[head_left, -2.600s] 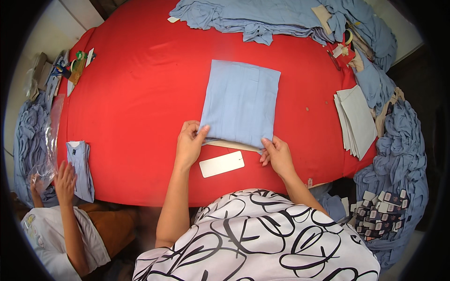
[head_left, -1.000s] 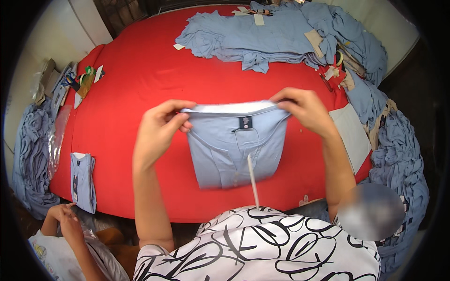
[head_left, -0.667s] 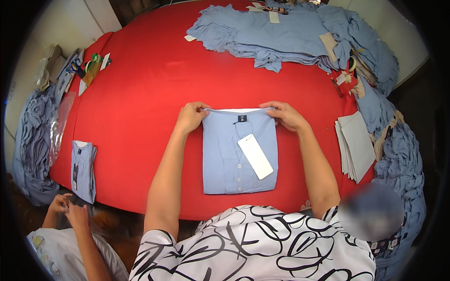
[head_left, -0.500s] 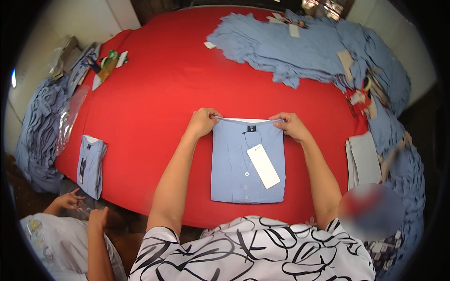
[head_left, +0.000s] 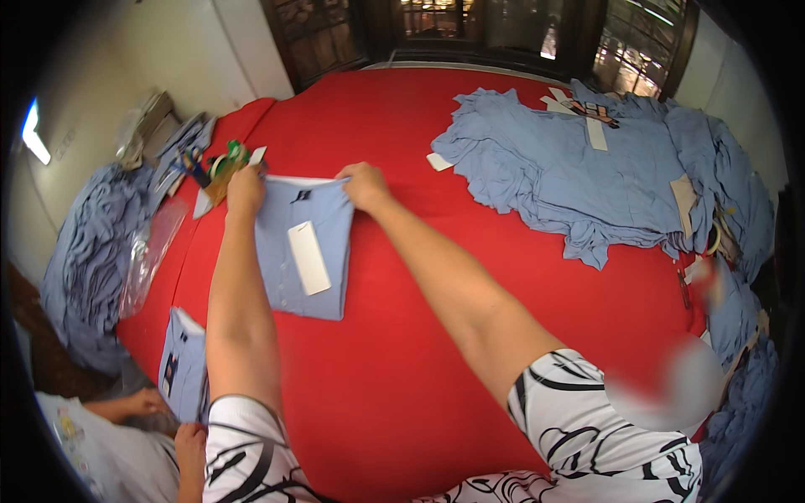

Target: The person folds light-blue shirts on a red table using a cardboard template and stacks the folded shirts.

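A folded light blue buttoned shirt [head_left: 272, 251] is stretched between my two hands at its top edge. A blank white hang tag [head_left: 309, 258] lies on its front, and a dark label shows at the neck. My left hand [head_left: 246, 191] pinches the left top corner, close to a holder of scissors and tape. At the opposite corner my right hand [head_left: 366, 186] has its fingers closed on the cloth. The shirt's lower part is on or just over the red tablecloth [head_left: 436, 335]; which one I cannot tell.
A large heap of blue shirts [head_left: 570, 180] covers the far right. Scissors and tape stand in a holder [head_left: 220, 180] at the left, near clear plastic bags [head_left: 151, 256] and piled blue garments [head_left: 88, 251]. Another folded shirt [head_left: 186, 360] lies near a co-worker's hands [head_left: 149, 402] at lower left.
Both my hands have carried the folded shirt from the near middle to the far left of the table. The view has shifted, and the co-worker's hands are now by the other folded shirt.
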`<action>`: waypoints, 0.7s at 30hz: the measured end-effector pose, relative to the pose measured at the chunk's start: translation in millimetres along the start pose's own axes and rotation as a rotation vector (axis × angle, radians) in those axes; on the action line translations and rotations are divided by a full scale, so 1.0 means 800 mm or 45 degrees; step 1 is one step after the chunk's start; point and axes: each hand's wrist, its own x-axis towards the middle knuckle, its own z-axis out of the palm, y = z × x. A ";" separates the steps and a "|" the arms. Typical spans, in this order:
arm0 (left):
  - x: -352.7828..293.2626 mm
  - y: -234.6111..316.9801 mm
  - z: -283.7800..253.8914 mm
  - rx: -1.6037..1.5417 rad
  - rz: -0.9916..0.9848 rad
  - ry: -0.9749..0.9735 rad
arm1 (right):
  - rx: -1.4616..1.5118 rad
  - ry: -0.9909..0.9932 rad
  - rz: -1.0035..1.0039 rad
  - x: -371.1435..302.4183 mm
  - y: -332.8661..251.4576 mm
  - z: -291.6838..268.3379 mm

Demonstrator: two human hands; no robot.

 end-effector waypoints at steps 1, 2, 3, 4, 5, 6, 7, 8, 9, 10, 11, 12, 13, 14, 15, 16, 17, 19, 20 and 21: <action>-0.004 -0.016 0.010 -0.020 -0.057 -0.044 | -0.057 0.038 -0.055 0.005 0.001 0.021; -0.010 -0.021 0.024 -0.053 -0.107 -0.089 | -0.103 -0.006 -0.067 0.012 0.010 0.028; -0.020 -0.026 0.039 -0.062 -0.117 0.044 | 0.017 -0.108 0.020 0.016 0.017 0.029; -0.033 -0.015 0.053 -0.087 -0.129 0.165 | 0.127 -0.209 0.119 0.015 0.029 0.026; -0.037 -0.003 0.059 -0.063 -0.174 0.185 | 0.115 -0.143 0.048 0.011 0.043 0.014; -0.049 0.023 0.060 -0.058 -0.222 0.182 | 0.083 -0.082 0.000 0.000 0.064 -0.007; -0.069 0.021 0.055 -0.066 -0.291 0.142 | 0.070 -0.040 -0.084 -0.011 0.065 -0.025; -0.093 0.016 0.044 -0.068 -0.361 0.105 | -0.106 -0.011 -0.221 -0.020 0.070 -0.056; -0.119 0.030 0.014 -0.133 -0.521 -0.177 | -0.117 0.023 -0.215 -0.036 0.075 -0.097; -0.138 0.059 -0.013 -0.208 -0.658 -0.447 | -0.177 0.240 -0.281 -0.050 0.094 -0.141; -0.153 0.078 -0.020 -0.243 -0.594 -0.441 | -0.754 0.428 -0.541 -0.056 0.139 -0.204; -0.176 0.080 -0.025 -0.251 -0.571 -0.438 | -0.686 0.710 -0.201 -0.074 0.144 -0.236; -0.193 0.076 -0.035 -0.250 -0.555 -0.430 | -1.006 0.839 -0.084 -0.102 0.147 -0.260; -0.195 0.075 -0.029 -0.266 -0.491 -0.365 | -1.139 0.767 0.164 -0.120 0.169 -0.300; -0.188 0.081 -0.010 -0.295 -0.417 -0.300 | -1.202 0.806 0.366 -0.138 0.218 -0.348; -0.174 0.101 0.002 -0.391 -0.412 -0.262 | -1.056 0.810 0.411 -0.157 0.249 -0.396; -0.165 0.118 -0.001 -0.382 -0.399 -0.289 | -0.920 0.756 0.369 -0.174 0.260 -0.437; -0.159 0.109 0.003 -0.412 -0.390 -0.122 | -0.744 0.726 0.214 -0.189 0.242 -0.446; -0.161 0.100 -0.001 -0.381 -0.404 -0.049 | -0.717 0.749 0.101 -0.198 0.218 -0.442; -0.163 0.093 -0.008 -0.310 -0.404 -0.073 | -0.690 0.776 -0.009 -0.211 0.190 -0.438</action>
